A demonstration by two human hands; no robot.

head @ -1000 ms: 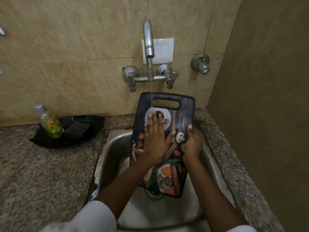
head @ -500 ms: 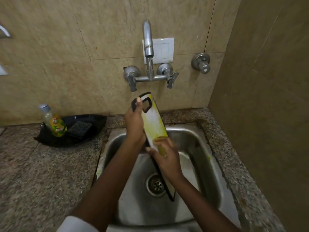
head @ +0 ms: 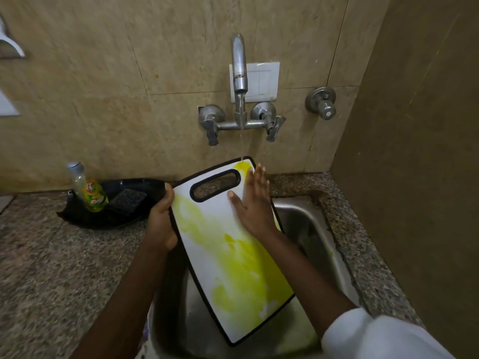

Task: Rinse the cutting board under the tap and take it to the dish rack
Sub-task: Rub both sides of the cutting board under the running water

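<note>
The cutting board (head: pixel 228 268) is tilted over the steel sink (head: pixel 313 229), its white back side up, stained yellow, with a black rim and a handle slot near the top. My left hand (head: pixel 162 224) grips its left edge. My right hand (head: pixel 252 203) lies flat on the upper right of the board, fingers apart. A thin stream of water falls from the tap (head: pixel 239 73) onto the board's top right corner. The dish rack is not in view.
A black tray (head: pixel 114 203) on the granite counter (head: pixel 51 268) left of the sink holds a dish soap bottle (head: pixel 88 189) and a scrub pad (head: pixel 128 200). Tiled wall (head: pixel 103 86) stands behind; a brown side wall (head: pixel 414 151) closes the right.
The board has been flipped from its printed dark side, through edge-on, to its white stained side. My left hand moved to the left edge; my right hand now lies flat on top.
</note>
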